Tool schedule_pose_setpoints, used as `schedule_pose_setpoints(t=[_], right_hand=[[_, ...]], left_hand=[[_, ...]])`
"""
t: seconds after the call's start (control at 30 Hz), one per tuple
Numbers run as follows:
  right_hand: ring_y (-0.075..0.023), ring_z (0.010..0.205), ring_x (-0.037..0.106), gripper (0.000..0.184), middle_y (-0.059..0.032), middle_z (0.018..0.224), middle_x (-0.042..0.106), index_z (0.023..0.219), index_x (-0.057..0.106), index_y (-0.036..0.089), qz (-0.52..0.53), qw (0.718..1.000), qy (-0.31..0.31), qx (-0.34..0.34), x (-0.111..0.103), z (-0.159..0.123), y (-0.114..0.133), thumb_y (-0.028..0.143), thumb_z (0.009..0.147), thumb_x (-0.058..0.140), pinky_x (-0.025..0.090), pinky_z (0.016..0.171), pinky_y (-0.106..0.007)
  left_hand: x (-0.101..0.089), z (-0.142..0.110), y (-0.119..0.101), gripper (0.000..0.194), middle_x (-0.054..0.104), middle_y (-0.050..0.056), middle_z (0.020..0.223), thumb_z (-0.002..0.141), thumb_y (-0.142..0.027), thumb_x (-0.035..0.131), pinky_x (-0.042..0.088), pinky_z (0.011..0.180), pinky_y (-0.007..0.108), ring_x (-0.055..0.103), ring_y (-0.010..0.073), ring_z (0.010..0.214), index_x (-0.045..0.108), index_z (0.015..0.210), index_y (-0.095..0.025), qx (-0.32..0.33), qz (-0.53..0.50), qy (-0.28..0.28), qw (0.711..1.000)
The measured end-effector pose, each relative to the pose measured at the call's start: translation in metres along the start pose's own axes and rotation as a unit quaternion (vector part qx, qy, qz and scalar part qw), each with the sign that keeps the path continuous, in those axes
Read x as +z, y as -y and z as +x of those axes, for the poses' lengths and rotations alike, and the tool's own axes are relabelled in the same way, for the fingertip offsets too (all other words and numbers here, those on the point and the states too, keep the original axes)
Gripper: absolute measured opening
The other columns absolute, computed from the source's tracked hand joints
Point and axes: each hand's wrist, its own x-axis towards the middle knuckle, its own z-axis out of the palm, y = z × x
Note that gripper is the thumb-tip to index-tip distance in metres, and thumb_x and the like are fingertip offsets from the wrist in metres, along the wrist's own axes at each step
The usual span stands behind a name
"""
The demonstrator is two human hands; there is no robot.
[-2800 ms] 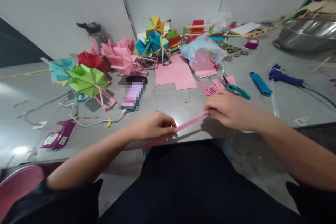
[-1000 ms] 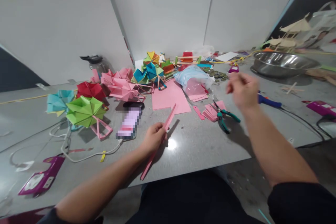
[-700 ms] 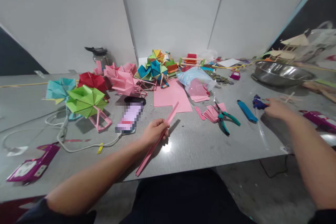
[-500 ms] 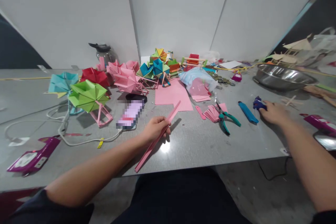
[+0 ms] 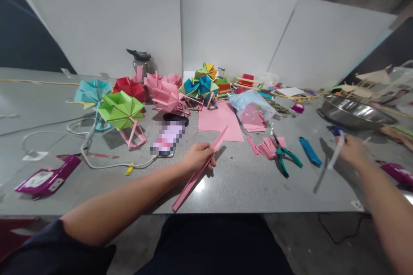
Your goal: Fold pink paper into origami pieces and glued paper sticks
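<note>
My left hand pinches a long folded pink paper strip near its middle, tilted over the front of the table. Out to the right, my right hand is closed around a dark blue hot glue gun, mostly hidden by the fingers. A clear glue stick hangs from the gun, lifted above the table. Left of the gun lies a blue tube-like packet. Green-handled pliers rest beside small pink paper pieces. Pink paper sheets lie beyond my left hand.
Folded paper models, including a green one and a pink one, stand at left. A phone on a white cable lies before them. A purple device sits at left front, a steel bowl at back right.
My right hand has let go of the strip, reached right to the glue gun and raised it with its glue stick off the table. My left hand has kept the strip, now angled more steeply.
</note>
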Motion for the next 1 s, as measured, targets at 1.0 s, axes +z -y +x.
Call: schedule_pose_setpoints(t=[1.0], right_hand=[[-0.0228, 0.078, 0.068, 0.080, -0.0118, 0.093, 0.079, 0.073, 0.073, 0.021, 0.394, 0.818, 0.363, -0.209, 0.100, -0.127, 0.218, 0.097, 0.084, 0.049, 0.057, 0.076, -0.041]], left_hand=[[-0.005, 0.001, -0.004, 0.023, 0.067, 0.001, 0.061, 0.103, -0.017, 0.056, 0.049, 0.048, 0.021, 0.060, 0.0108, 0.046, 0.058, 0.080, -0.018, 0.005, 0.033, -0.050, 0.998]])
